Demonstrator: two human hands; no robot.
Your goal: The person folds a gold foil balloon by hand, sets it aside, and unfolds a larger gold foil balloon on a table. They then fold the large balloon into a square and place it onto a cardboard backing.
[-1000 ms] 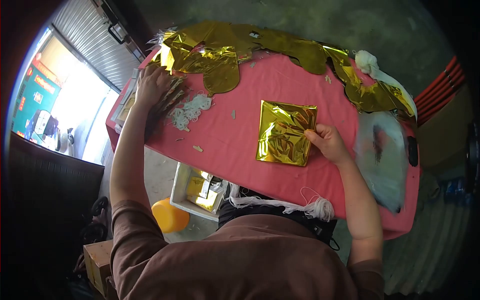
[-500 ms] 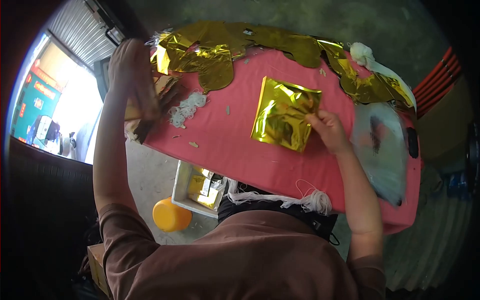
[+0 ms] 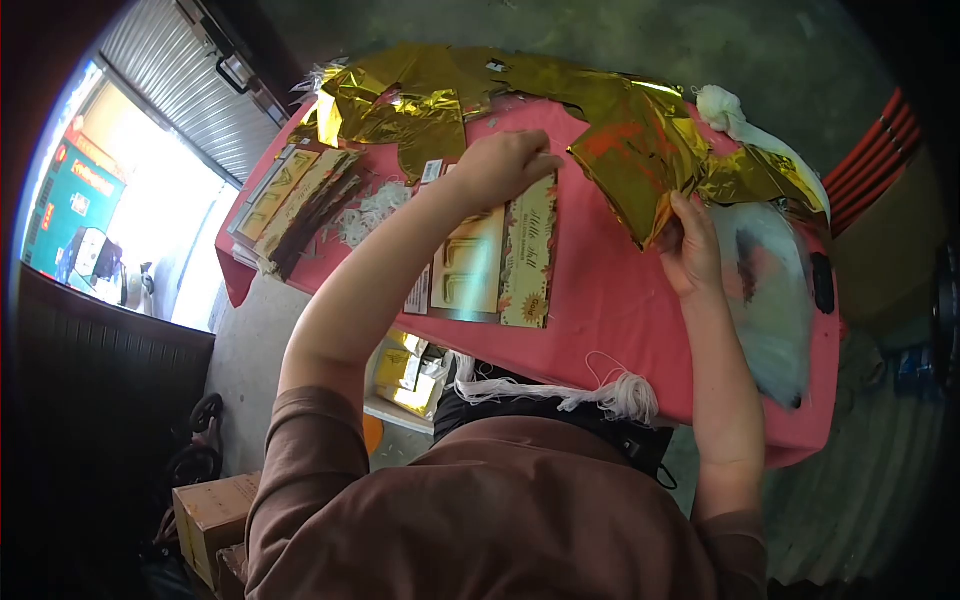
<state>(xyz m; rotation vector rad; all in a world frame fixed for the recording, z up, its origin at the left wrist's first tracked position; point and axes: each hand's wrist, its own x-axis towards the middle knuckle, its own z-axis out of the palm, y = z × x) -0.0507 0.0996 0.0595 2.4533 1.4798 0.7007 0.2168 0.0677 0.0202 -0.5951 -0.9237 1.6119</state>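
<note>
The left hand (image 3: 505,168) has its grip closed at the top of the printed package (image 3: 528,265), by the desk's (image 3: 600,330) near edge. The right hand's (image 3: 694,248) grip pinches the gold foil (image 3: 640,150) by its lower corner, towards the right edge. Whether the package touches the desk is unclear; the left forearm partly hides it.

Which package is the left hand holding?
The package in the middle of the table, its top corner in the left hand; the other packages lie piled at the left end.

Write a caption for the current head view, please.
Left hand grips a printed package above the pink cloth; right hand holds gold foil.
</note>
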